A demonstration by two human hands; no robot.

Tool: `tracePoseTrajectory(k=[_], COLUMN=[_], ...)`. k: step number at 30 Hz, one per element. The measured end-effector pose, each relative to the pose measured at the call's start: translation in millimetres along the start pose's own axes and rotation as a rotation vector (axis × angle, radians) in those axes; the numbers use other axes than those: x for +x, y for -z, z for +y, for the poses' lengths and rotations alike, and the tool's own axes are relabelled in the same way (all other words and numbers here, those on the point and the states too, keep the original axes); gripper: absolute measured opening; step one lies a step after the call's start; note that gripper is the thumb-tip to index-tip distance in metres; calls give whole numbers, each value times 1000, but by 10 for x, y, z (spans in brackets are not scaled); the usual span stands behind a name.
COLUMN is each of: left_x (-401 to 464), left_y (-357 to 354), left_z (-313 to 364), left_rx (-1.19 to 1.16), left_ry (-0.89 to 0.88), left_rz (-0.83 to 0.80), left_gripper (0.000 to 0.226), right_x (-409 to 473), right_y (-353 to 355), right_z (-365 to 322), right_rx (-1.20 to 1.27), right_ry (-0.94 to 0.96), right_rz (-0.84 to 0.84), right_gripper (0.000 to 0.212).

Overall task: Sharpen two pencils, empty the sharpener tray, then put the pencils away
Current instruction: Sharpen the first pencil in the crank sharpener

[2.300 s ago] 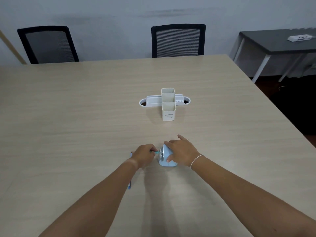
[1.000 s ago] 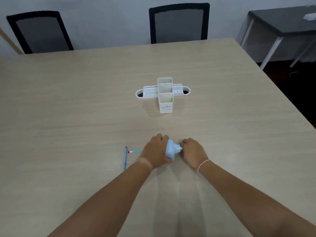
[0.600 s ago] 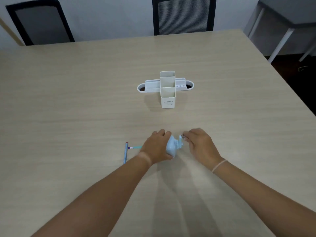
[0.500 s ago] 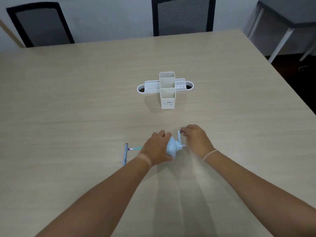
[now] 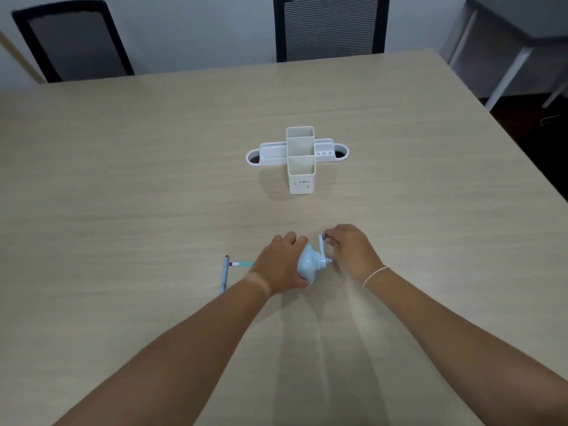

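Sharpener [image 5: 308, 263] first: a small pale-blue plastic body with a hand crank, it looks light enough to skate on the smooth table [image 5: 123, 179] unless it is pinned down, so the sensible hold is a palm over the housing and fingertips on the crank knob. That is how it is held now. The left hand [image 5: 280, 265] wraps over the sharpener's left side, fingers curled across its top, wrist low and forearm running back toward the body. On the sharpener's right, the right hand [image 5: 353, 250] has fingers bent in a pinch on the knob of the crank handle [image 5: 321, 245], which stands upward from the axle. One pencil [image 5: 241, 264], thin, stiff and brittle at the point, pokes out from the sharpener's left, its end showing past the left hand; I judge it is seated in the intake. A second pencil [image 5: 224, 276] lies loose on the table farther left of the sharpener. Well beyond the sharpener stands the white desk organiser [image 5: 301, 175], its compartments showing nothing inside.
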State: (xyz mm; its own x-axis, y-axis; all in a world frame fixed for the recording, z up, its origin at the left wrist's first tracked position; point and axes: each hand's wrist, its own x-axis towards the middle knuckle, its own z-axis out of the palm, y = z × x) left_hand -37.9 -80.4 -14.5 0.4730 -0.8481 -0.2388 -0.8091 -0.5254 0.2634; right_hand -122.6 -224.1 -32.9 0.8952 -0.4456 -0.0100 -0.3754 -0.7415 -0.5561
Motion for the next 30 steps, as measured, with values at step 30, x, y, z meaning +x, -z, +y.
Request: tracePoseTrajectory(k=[30], left_x=[26], left_y=[-22], left_z=[-28], left_rx=[0], left_ry=[-19], left_rz=[9], left_gripper=[65], right_x=[-33], right_y=[-15], right_z=[-32], right_rx=[47], right_ry=[-4], right_rz=[71], right_gripper=[15])
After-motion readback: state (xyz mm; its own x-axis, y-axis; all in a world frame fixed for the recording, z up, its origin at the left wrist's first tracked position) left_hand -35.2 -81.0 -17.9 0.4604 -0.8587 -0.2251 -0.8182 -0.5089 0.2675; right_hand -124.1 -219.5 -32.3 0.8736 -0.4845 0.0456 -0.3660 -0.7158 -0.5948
